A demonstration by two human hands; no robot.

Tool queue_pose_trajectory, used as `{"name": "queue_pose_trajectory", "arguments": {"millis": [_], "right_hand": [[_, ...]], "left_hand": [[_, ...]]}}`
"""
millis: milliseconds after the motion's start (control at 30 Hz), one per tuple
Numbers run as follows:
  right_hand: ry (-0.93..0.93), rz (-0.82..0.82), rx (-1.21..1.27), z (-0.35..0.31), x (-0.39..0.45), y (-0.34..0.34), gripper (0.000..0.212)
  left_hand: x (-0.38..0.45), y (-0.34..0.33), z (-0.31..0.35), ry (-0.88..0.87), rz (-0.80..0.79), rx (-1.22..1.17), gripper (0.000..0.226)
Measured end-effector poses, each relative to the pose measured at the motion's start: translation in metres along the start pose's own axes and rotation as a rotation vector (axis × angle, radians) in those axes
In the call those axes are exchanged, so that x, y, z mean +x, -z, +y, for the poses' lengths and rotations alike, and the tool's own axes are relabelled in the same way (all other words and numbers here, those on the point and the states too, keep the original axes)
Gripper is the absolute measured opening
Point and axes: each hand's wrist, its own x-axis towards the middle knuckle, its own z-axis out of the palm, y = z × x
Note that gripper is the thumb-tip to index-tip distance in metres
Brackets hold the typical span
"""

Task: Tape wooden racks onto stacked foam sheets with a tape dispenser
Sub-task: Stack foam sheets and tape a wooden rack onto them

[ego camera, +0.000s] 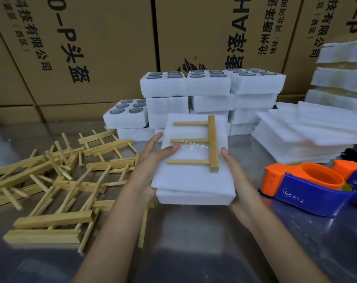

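A wall of printed cardboard boxes (112, 48) closed off the whole back edge of the grey metal table (194, 242). In front of it stood stacked foam blocks (210, 84) with round holes in their tops, and to the right a fanned pile of loose foam sheets (308, 137) reached toward the table's right side. A jumble of loose wooden racks (57, 180) covered the left part of the table. That left open surface only in the near middle, between the racks and the tape dispenser (304, 186), which lay on the table at the right, with a second one just behind it at the frame edge.

Over that clear strip both hands held the stacked foam sheets (194, 184) by their side edges, lifted and tilted away. The left hand (151, 160) gripped the left edge, thumb pressed on the top sheet; the right hand (234, 172) clasped the right edge. A wooden rack (212, 144) lay on top, clear tape (191, 145) across its middle peg.
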Motion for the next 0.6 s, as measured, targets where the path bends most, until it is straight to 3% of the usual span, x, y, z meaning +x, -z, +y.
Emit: {"name": "queue_pose_trajectory", "arguments": {"millis": [67,133,200,300,400,500,600], "right_hand": [[-0.050,-0.083,0.005,-0.001,-0.005,0.001,0.058],[-0.044,-0.122,0.033,-0.002,-0.009,0.002,0.054],[-0.046,-0.151,0.120,-0.004,-0.012,0.000,0.053],[-0.037,-0.193,0.247,-0.008,-0.016,-0.002,0.053],[-0.041,-0.212,0.262,-0.010,-0.018,0.000,0.053],[-0.049,-0.205,0.230,-0.009,-0.022,-0.004,0.052],[-0.046,-0.196,0.185,-0.007,-0.027,-0.015,0.047]], "left_hand": [[0.000,0.002,0.001,0.056,-0.038,0.038,0.070],[-0.001,0.008,0.004,0.085,-0.147,0.039,0.049],[-0.009,0.015,0.005,0.115,-0.140,0.122,0.043],[-0.021,0.042,-0.003,0.005,0.128,0.765,0.049],[-0.051,0.088,-0.018,-0.032,0.157,1.594,0.062],[-0.079,0.120,-0.031,0.072,0.224,1.817,0.073],[-0.075,0.128,-0.035,-0.014,0.268,1.818,0.065]]}}
